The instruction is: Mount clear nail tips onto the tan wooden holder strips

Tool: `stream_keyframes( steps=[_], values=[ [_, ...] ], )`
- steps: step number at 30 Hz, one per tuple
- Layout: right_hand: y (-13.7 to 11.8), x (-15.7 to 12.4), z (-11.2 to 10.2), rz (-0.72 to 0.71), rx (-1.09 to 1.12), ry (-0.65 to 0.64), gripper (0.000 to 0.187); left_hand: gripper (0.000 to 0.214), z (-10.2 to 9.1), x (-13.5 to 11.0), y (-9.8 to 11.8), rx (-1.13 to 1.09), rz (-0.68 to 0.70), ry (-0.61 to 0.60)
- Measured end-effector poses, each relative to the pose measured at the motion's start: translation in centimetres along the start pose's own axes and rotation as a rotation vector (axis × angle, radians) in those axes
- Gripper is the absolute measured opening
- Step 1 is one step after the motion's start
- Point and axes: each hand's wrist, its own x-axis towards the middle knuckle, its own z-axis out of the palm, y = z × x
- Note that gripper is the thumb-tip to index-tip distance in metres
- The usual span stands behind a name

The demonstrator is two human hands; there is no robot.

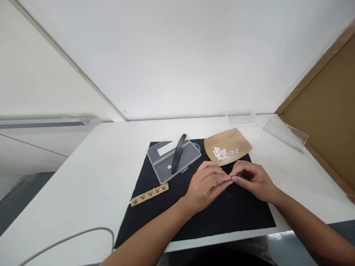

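Above a black mat, my left hand and my right hand meet at the fingertips. Both are closed in a pinch. A small pale bit shows below the left fingers, too small to name; whatever lies between the tips is hidden. Just beyond them stands a brown paper tray with many small white pieces in it. Left of my hands lies an open clear plastic case, a black curved bar resting across it. Nearer me is a wooden strip with several small metal fittings.
Clear plastic containers stand at the back, one a shallow tray, another a box farther right. A cardboard panel borders the right side. A grey cable curves over the white table at front left.
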Motion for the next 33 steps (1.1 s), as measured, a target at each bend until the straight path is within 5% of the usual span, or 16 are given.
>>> stream_keyframes(
  steps=[17, 27, 33],
  values=[
    [-0.5, 0.1, 0.2, 0.051, 0.045, -0.043, 0.021, 0.010, -0.5, -0.1, 0.0, 0.108, 0.021, -0.009],
    [-0.6, 0.3, -0.1, -0.026, -0.186, -0.063, 0.022, 0.014, -0.3, 0.2, -0.4, 0.188, 0.050, -0.013],
    [-0.4, 0.7, -1.4, -0.063, -0.385, -0.168, 0.019, 0.037, -0.4, -0.6, -1.2, 0.226, -0.019, -0.204]
  ],
)
